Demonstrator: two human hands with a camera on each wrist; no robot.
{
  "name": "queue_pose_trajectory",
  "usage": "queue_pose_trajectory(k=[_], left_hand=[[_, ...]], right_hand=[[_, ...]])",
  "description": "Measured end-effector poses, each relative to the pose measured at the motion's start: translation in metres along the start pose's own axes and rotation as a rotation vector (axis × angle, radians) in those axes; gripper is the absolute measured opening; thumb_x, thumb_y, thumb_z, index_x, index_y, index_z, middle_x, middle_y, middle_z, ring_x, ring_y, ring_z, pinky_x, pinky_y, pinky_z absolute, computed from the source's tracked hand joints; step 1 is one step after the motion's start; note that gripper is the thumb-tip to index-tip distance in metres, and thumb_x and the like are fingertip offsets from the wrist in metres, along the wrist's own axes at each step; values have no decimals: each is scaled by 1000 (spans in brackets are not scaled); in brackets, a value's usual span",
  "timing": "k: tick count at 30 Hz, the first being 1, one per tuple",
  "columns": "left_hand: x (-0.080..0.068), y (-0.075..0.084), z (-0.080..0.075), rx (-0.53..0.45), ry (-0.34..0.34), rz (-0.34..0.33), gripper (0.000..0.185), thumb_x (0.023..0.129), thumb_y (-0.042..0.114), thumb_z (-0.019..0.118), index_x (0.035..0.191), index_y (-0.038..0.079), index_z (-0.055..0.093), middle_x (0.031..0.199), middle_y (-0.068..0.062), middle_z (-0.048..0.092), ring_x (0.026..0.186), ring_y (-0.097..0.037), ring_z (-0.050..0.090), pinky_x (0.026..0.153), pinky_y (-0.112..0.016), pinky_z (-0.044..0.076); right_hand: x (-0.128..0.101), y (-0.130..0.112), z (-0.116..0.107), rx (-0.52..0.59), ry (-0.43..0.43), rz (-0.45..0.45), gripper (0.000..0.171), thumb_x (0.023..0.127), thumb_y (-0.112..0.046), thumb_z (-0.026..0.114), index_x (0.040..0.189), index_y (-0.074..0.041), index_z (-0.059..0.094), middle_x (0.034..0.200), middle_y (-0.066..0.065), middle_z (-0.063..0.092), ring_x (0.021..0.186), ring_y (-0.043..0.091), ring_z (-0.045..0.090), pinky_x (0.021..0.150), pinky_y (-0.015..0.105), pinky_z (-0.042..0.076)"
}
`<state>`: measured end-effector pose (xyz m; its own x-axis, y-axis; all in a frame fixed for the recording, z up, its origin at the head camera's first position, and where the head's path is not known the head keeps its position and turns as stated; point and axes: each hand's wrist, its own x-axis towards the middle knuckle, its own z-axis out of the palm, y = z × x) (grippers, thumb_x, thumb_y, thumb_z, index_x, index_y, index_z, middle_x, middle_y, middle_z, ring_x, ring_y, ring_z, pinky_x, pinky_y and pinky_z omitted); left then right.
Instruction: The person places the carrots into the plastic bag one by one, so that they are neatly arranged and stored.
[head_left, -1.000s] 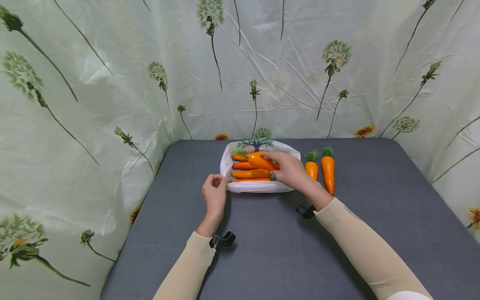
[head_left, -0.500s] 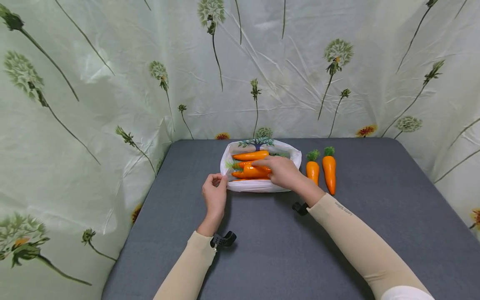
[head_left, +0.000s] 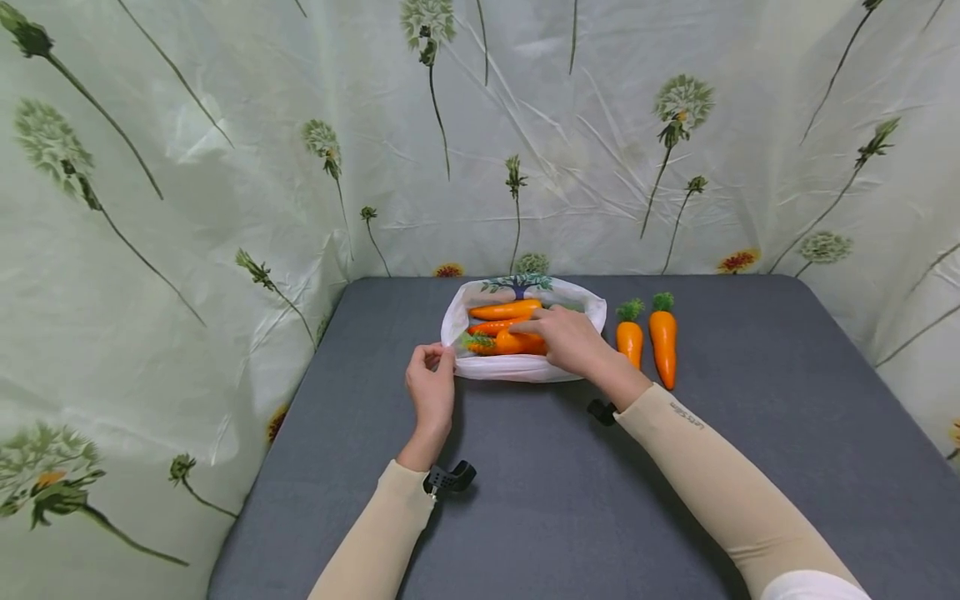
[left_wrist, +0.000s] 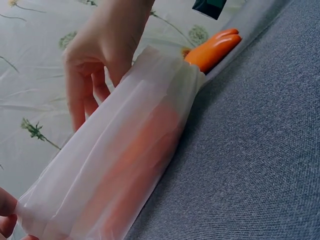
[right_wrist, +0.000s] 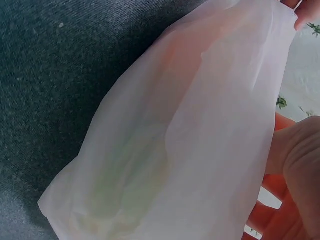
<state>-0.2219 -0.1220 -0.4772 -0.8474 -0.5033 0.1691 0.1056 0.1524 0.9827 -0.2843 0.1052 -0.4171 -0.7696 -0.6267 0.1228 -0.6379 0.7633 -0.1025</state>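
Observation:
A white bag [head_left: 517, 368] with a printed tree inside its back wall lies with its mouth spread, holding several orange carrots. My left hand [head_left: 431, 387] pinches the bag's near left rim between thumb and fingers. My right hand [head_left: 573, 340] reaches over the bag's right side, its fingers loosely extended down into the mouth. Beneath those fingers lies a carrot [head_left: 513, 342] with its green top to the left. Through the bag's thin wall [left_wrist: 115, 155], orange shapes show in the left wrist view. In the right wrist view the wall [right_wrist: 200, 125] hides the fingertips.
To the right of the bag, two carrots lie on the grey table, a shorter-looking carrot [head_left: 629, 342] partly behind the right forearm and a longer carrot [head_left: 663, 346] beside it. A flower-printed curtain [head_left: 480, 150] hangs behind the table [head_left: 540, 500].
My right hand has moved slightly left and down with the carrot, which now lies near the bag's front wall, its top turned left. My left hand has kept its hold on the rim.

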Motion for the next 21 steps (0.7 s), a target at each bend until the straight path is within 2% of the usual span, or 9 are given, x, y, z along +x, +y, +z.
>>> queue_pose_trajectory(k=[4, 8, 12, 15, 18, 21], left_hand=[[-1, 1, 1, 5, 5, 4, 9, 94, 15, 68, 95, 7, 64, 112, -8, 64, 101, -23, 60, 72, -26, 54], [-1, 1, 1, 18, 3, 23, 10, 94, 17, 68, 95, 8, 64, 113, -8, 64, 104, -24, 59, 78, -33, 54], [-2, -1, 0, 14, 9, 50, 10, 96, 18, 67, 95, 9, 63, 114, -7, 64, 106, -24, 58, 90, -40, 49], [-1, -1, 0, 8, 16, 83, 10, 96, 18, 67, 94, 9, 62, 114, -6, 65, 107, -24, 57, 98, -44, 44], [0, -1, 0, 11, 19, 116, 11, 97, 18, 66, 95, 8, 62, 114, -6, 66, 108, -25, 58, 101, -48, 43], [0, 0, 0, 16, 20, 117, 12, 96, 19, 67, 95, 8, 62, 113, -7, 65, 108, -26, 59, 101, -49, 44]], right_hand=[[1, -3, 1, 47, -2, -1, 58, 88, 7, 64, 134, -28, 66, 110, 4, 69, 82, 23, 56, 61, 34, 44], [3, -6, 4, 93, -23, 9, 55, 90, 6, 64, 134, -27, 67, 116, 2, 70, 80, 21, 57, 58, 31, 44], [6, -9, 7, 83, -58, 4, 50, 94, -1, 64, 136, -26, 65, 128, -1, 67, 82, 21, 59, 63, 31, 47], [7, -11, 8, 95, -65, 6, 49, 94, -4, 64, 138, -25, 63, 130, 1, 66, 80, 21, 58, 66, 33, 47], [8, -12, 8, 118, -62, 11, 48, 94, -5, 63, 139, -22, 62, 123, 3, 68, 73, 21, 54, 65, 33, 45], [8, -11, 8, 135, -57, 14, 47, 95, -6, 62, 139, -20, 62, 108, 4, 70, 68, 21, 51, 62, 33, 42]])
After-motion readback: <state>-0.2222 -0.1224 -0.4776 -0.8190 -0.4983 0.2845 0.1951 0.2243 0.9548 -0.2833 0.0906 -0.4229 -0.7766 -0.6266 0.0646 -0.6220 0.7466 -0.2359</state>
